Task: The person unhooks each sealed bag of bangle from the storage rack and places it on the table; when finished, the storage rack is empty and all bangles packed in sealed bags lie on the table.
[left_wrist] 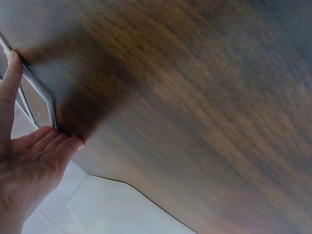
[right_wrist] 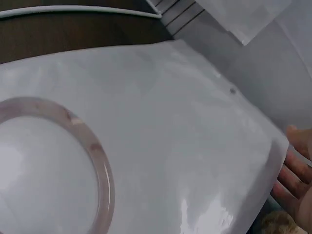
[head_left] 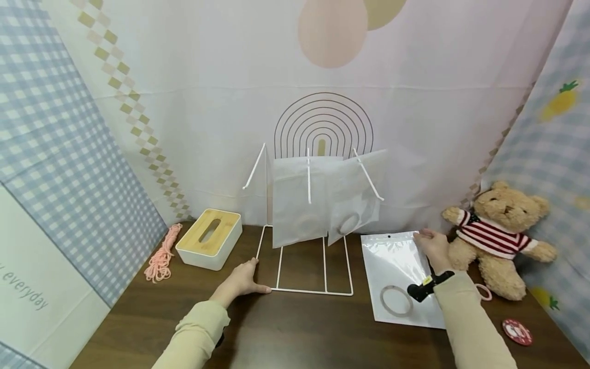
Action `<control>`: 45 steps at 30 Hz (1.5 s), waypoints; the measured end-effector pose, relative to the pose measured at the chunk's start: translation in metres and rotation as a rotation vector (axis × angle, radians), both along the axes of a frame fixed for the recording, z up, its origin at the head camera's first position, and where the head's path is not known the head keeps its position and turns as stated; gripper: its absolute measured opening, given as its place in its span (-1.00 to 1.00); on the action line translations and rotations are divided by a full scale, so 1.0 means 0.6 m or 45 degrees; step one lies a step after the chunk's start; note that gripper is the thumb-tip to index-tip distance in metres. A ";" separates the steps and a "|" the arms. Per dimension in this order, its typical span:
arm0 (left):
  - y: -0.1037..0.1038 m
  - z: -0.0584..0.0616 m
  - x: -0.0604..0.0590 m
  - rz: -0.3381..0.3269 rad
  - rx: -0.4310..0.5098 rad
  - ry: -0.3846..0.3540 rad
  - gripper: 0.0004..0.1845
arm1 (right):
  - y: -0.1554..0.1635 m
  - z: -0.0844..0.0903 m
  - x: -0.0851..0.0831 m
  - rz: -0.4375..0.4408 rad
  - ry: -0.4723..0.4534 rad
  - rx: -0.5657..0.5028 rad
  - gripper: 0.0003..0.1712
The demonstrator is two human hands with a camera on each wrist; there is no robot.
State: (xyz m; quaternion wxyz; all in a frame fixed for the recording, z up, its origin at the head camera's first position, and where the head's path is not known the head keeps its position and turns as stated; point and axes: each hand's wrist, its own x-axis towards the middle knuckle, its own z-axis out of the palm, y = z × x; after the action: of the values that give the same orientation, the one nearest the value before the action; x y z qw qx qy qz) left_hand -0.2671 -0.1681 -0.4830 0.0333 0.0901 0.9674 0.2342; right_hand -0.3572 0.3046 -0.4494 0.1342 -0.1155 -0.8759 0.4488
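A white wire display rack [head_left: 313, 292] with three hooks stands on the table. From its middle hook hangs a bag [head_left: 295, 200], from its right hook another bag [head_left: 355, 195]; a faint ring shape shows in each. My left hand [head_left: 241, 281] touches the front left corner of the rack's base, fingers extended and thumb [left_wrist: 10, 78] on the front wire. To the right of the rack lies a white zip bag [head_left: 392, 261] with a pinkish bangle [right_wrist: 105, 183] showing at its lower part. My right hand [head_left: 435, 251] pinches this bag's upper right corner between thumb and fingers.
Left of the rack are a tissue box [head_left: 226, 251] with a wooden lid and a pink rope bundle [head_left: 161, 256]. A teddy bear [head_left: 498, 233] sits at the right, with a pink ring [head_left: 488, 293] and a red round badge [head_left: 517, 332] in front. Curtains stand behind.
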 end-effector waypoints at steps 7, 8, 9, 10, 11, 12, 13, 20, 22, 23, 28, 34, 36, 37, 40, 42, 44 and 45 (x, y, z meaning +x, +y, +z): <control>0.010 0.023 0.015 0.012 -0.025 -0.034 0.00 | -0.051 0.084 -0.010 0.154 0.065 -0.094 -0.33; 0.010 0.023 0.015 0.013 -0.029 -0.032 0.00 | -0.062 0.102 -0.012 0.196 0.066 -0.107 -0.29; 0.009 0.023 0.015 0.014 -0.031 -0.029 -0.01 | -0.073 0.120 -0.015 0.233 0.078 -0.124 -0.27; 0.009 0.023 0.015 0.015 -0.033 -0.030 -0.01 | -0.085 0.137 -0.017 0.259 0.100 -0.144 -0.26; 0.008 0.023 0.015 0.014 -0.031 -0.031 -0.01 | -0.096 0.154 -0.020 0.275 0.121 -0.157 -0.24; 0.008 0.023 0.015 0.014 -0.029 -0.033 -0.01 | -0.106 0.169 -0.022 0.286 0.146 -0.164 -0.25; 0.008 0.023 0.015 0.012 -0.028 -0.035 -0.01 | -0.115 0.184 -0.025 0.290 0.171 -0.169 -0.25; 0.011 0.024 0.013 0.024 -0.014 -0.056 -0.01 | -0.149 0.242 -0.044 0.347 0.334 -0.265 -0.40; 0.012 0.023 0.013 0.024 -0.011 -0.059 -0.01 | -0.152 0.247 -0.046 0.366 0.338 -0.292 -0.42; 0.013 0.023 0.013 0.025 -0.012 -0.059 -0.01 | -0.152 0.248 -0.047 0.368 0.343 -0.301 -0.42; 0.015 0.023 0.014 0.041 -0.002 -0.067 -0.01 | -0.145 0.250 -0.039 0.376 0.351 -0.371 -0.59; 0.014 0.023 0.016 0.028 -0.007 -0.060 -0.02 | -0.114 0.256 -0.009 0.533 0.349 -0.473 -0.95; 0.014 0.024 0.017 0.026 -0.002 -0.057 -0.03 | -0.105 0.262 0.004 0.605 0.328 -0.434 -0.96; 0.014 0.025 0.017 0.028 -0.002 -0.058 -0.03 | -0.102 0.265 0.010 0.647 0.316 -0.429 -0.95; 0.013 0.027 0.018 0.026 -0.006 -0.065 -0.03 | -0.099 0.274 0.028 0.742 0.273 -0.416 -0.91; 0.012 0.028 0.019 0.018 -0.006 -0.067 -0.03 | -0.098 0.279 0.041 0.758 0.246 -0.404 -0.91; 0.012 0.029 0.020 0.008 -0.010 -0.066 -0.03 | -0.096 0.282 0.055 0.740 0.217 -0.391 -0.91; 0.012 0.028 0.020 0.004 -0.011 -0.067 -0.03 | -0.094 0.283 0.063 0.722 0.196 -0.366 -0.91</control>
State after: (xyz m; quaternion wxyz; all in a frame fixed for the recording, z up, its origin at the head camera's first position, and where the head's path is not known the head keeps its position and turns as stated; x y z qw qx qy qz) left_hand -0.2549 -0.1606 -0.4660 0.0588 0.0821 0.9674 0.2322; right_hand -0.3196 0.2479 -0.2793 0.0520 0.1496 -0.7881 0.5948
